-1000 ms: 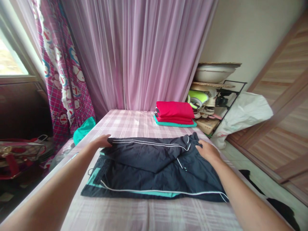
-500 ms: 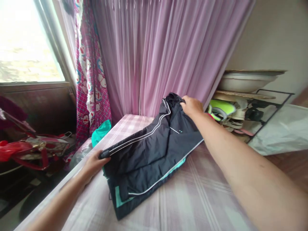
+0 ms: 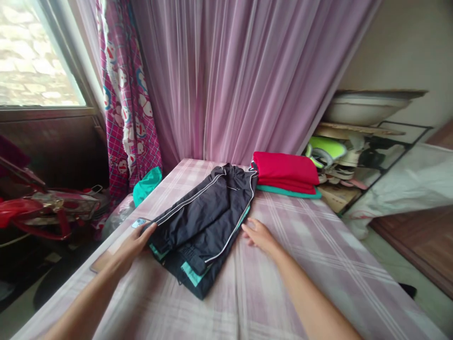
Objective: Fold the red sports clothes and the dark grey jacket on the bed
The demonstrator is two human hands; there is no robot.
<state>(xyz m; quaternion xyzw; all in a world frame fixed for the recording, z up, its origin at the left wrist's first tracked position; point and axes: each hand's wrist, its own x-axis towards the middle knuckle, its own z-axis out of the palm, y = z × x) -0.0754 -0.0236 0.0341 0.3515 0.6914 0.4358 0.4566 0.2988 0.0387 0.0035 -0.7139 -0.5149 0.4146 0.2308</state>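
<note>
A dark jacket [image 3: 201, 212] with white piping and teal lining lies folded lengthwise on the checked tablecloth [image 3: 297, 293]. Its narrower end points to the curtain, and teal patches show at the near hem. My left hand [image 3: 136, 243] pinches the jacket's left edge near that hem. Just off the right edge, my right hand [image 3: 260, 236] hovers low with nothing in it, fingers loosely bent and apart. Behind the jacket, to the right, a folded red cloth [image 3: 286, 172] rests on a teal one [image 3: 293, 191].
Beside my left forearm lies a flat phone-like object [image 3: 101, 261], partly covered. A teal bundle [image 3: 146, 185] sits at the table's left edge. Purple curtains [image 3: 233, 85] hang behind. On the right stands a rack with a basin [image 3: 368, 111] and shoes [image 3: 343, 172].
My right hand has let go of the jacket's far end and come down toward me. The jacket now lies flatter and straighter, uncovering the red pile. My left hand keeps its grip.
</note>
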